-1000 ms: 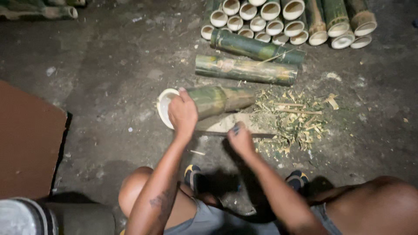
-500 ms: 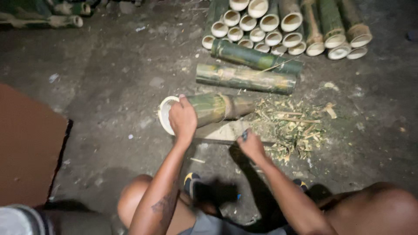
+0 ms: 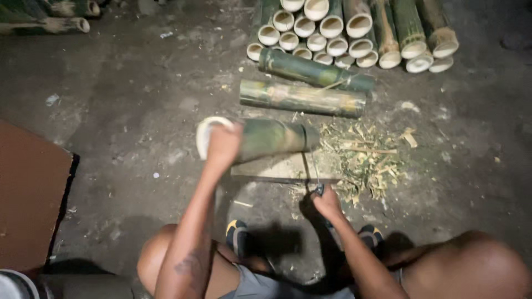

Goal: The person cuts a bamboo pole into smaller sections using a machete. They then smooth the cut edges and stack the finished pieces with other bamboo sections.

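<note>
Both your hands are busy: your left hand clamps the green bamboo tube steady on the flat wooden board on the floor, while your right hand closes around a thin blade handle beside it.

Floor is bare dark concrete, rough and stained, with pale specks of debris scattered on it. Light is dim and uneven, brightest on the floor's middle, dropping off toward the corners. Reddish-brown flat board lies on the floor at the left edge. Stack of cut bamboo tubes at the floor's far edge, open ends facing the camera. More bamboo pieces in the far left corner.
</note>
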